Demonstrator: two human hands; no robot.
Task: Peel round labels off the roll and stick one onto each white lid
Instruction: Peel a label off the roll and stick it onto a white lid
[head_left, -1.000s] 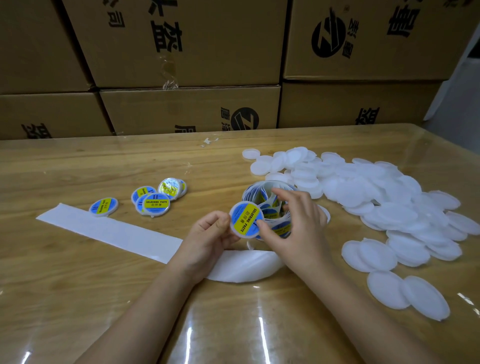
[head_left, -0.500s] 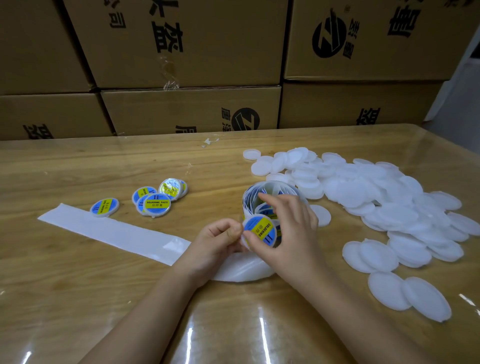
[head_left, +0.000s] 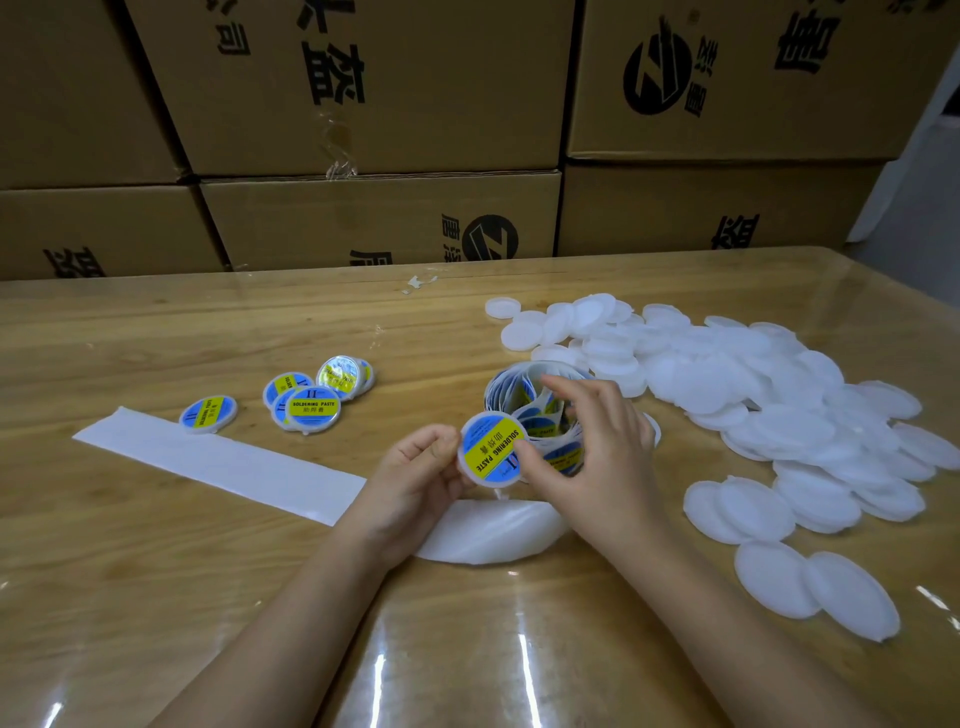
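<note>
Lid (head_left: 491, 449) gripped by left hand (head_left: 410, 483), pressed by right hand (head_left: 597, 457), roll (head_left: 514, 387) half hidden

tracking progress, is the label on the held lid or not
On. The lid held in the left hand shows a blue and yellow label across its face, with the right hand thumb on it.

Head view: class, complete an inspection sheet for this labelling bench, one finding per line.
Surface: glossy wooden table, glare streaks only.
Job's things: roll of round blue-and-yellow labels behind the hands; heap of plain white plastic lids, right; several finished labelled lids, left.
Clutter: long white backing strip; small tape scrap.
Grippers: left hand grips a raised labelled lid; right hand thumb presses its label.
Cables: nothing seen.
Surroundings: stacked brown cardboard boxes behind.
</note>
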